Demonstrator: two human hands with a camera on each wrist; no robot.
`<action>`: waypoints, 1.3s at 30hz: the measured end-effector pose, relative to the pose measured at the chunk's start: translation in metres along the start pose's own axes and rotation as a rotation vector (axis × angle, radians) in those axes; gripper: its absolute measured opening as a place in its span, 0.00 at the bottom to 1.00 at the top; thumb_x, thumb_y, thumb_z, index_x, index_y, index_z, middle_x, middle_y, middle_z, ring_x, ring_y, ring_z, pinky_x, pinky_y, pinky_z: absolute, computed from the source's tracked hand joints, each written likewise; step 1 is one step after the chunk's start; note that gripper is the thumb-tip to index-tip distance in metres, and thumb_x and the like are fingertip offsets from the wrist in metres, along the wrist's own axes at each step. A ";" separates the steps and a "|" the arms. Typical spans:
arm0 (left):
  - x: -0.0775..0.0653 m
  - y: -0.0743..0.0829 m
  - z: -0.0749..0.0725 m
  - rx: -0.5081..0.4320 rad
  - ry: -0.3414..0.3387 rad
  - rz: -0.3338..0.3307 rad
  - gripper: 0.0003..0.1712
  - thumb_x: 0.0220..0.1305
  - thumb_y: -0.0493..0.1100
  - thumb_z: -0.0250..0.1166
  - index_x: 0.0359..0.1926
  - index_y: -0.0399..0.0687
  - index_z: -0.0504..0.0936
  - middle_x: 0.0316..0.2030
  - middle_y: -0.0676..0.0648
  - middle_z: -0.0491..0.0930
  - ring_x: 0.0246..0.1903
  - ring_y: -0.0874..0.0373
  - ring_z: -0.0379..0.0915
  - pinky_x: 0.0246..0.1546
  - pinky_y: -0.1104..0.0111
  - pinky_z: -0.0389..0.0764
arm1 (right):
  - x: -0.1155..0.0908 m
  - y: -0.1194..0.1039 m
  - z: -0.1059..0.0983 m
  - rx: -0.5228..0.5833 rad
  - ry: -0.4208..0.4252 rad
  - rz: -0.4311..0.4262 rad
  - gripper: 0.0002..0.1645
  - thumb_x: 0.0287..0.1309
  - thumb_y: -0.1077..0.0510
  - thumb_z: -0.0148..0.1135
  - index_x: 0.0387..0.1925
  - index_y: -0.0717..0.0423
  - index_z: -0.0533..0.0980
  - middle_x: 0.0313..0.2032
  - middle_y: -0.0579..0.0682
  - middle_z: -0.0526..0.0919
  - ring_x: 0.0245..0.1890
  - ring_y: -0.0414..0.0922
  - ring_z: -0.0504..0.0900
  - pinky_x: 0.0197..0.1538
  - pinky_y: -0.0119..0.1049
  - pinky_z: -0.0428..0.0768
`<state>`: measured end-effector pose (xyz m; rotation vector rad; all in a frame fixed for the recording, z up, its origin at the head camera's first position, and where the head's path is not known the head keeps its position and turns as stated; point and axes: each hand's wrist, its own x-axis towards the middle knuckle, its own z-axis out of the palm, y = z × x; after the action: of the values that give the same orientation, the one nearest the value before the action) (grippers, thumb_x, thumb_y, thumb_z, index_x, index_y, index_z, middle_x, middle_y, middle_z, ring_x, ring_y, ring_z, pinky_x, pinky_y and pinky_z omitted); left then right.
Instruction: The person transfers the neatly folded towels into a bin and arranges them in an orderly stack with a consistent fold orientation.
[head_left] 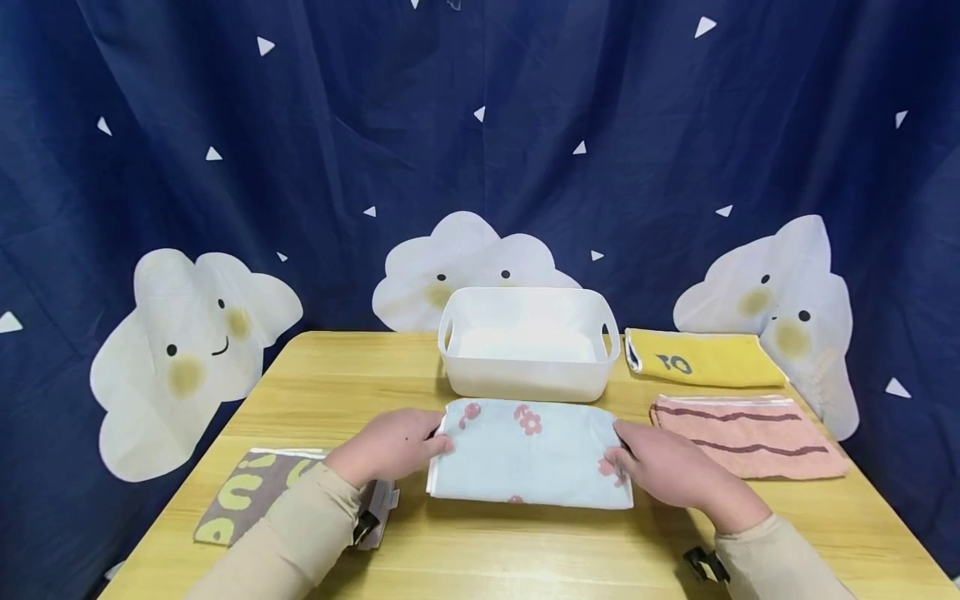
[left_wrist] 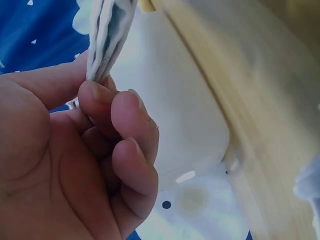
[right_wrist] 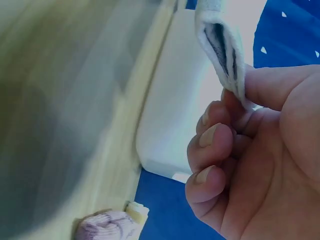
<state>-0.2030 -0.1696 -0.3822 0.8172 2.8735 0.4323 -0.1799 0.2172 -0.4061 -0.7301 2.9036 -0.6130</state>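
A folded light-blue towel point(head_left: 525, 458) with pink flowers is held up in front of the white bin. My left hand point(head_left: 393, 446) pinches its left edge between thumb and fingers, and my right hand point(head_left: 663, 462) pinches the right edge. In the left wrist view the towel's stacked layers point(left_wrist: 110, 40) stand between thumb and index finger. The right wrist view shows the same grip on the folded end point(right_wrist: 222, 50). Just behind the towel, the white bin point(head_left: 528, 379) with side handle holes stands on the table; its visible inside holds nothing.
A folded yellow towel point(head_left: 705, 360) lies at the back right, with a pink towel with dark stripes point(head_left: 750, 437) nearer. At the left, a grey-brown towel with yellow-green patterns point(head_left: 251, 492) lies partly under my left forearm. Behind the wooden table point(head_left: 360, 367) hangs a dark-blue curtain point(head_left: 480, 167).
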 end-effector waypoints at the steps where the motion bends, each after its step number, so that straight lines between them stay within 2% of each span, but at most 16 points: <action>1: 0.001 0.000 -0.002 0.003 0.012 -0.006 0.08 0.73 0.53 0.61 0.41 0.55 0.79 0.34 0.54 0.81 0.38 0.56 0.79 0.41 0.55 0.78 | 0.001 0.000 -0.001 0.006 0.006 0.002 0.10 0.75 0.49 0.54 0.34 0.43 0.71 0.27 0.31 0.74 0.25 0.31 0.71 0.34 0.36 0.71; 7: 0.006 0.000 -0.010 -0.019 0.052 -0.073 0.08 0.75 0.52 0.59 0.40 0.56 0.78 0.33 0.55 0.79 0.35 0.57 0.76 0.40 0.56 0.77 | 0.006 0.000 -0.011 0.004 0.045 -0.011 0.09 0.75 0.50 0.54 0.35 0.44 0.72 0.27 0.32 0.74 0.25 0.33 0.71 0.34 0.37 0.71; 12: 0.012 0.000 -0.015 -0.055 0.062 -0.104 0.09 0.75 0.53 0.58 0.40 0.56 0.78 0.32 0.55 0.79 0.34 0.58 0.75 0.39 0.56 0.76 | 0.012 0.002 -0.020 0.022 0.062 -0.016 0.10 0.76 0.51 0.53 0.34 0.45 0.72 0.26 0.34 0.75 0.26 0.34 0.73 0.35 0.38 0.72; 16: 0.018 -0.002 -0.020 -0.084 0.065 -0.108 0.10 0.76 0.53 0.57 0.41 0.55 0.78 0.31 0.55 0.78 0.32 0.57 0.73 0.38 0.57 0.75 | 0.017 0.004 -0.026 0.023 0.070 -0.005 0.10 0.77 0.50 0.52 0.35 0.46 0.72 0.27 0.36 0.75 0.28 0.37 0.73 0.37 0.40 0.72; 24: 0.035 -0.004 -0.030 -0.085 0.090 -0.113 0.13 0.78 0.54 0.52 0.44 0.53 0.78 0.34 0.52 0.79 0.36 0.55 0.74 0.42 0.55 0.75 | 0.029 0.006 -0.040 0.000 0.091 0.005 0.10 0.77 0.51 0.51 0.37 0.48 0.72 0.28 0.39 0.76 0.32 0.40 0.76 0.42 0.46 0.75; 33: 0.053 -0.015 -0.039 -0.125 0.115 -0.150 0.16 0.79 0.54 0.49 0.46 0.49 0.77 0.33 0.49 0.78 0.34 0.52 0.73 0.39 0.58 0.73 | 0.049 0.010 -0.053 0.041 0.095 0.016 0.12 0.77 0.52 0.50 0.34 0.51 0.71 0.27 0.44 0.75 0.29 0.44 0.73 0.37 0.43 0.71; 39: 0.061 -0.020 -0.045 -0.197 0.104 -0.166 0.18 0.79 0.55 0.49 0.50 0.49 0.78 0.39 0.48 0.79 0.37 0.51 0.73 0.41 0.58 0.73 | 0.060 0.013 -0.062 0.072 0.066 0.024 0.17 0.79 0.48 0.48 0.33 0.53 0.69 0.25 0.47 0.72 0.24 0.45 0.68 0.33 0.41 0.68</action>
<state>-0.2736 -0.1640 -0.3478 0.5350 2.9009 0.7432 -0.2496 0.2213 -0.3539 -0.6782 2.9276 -0.7491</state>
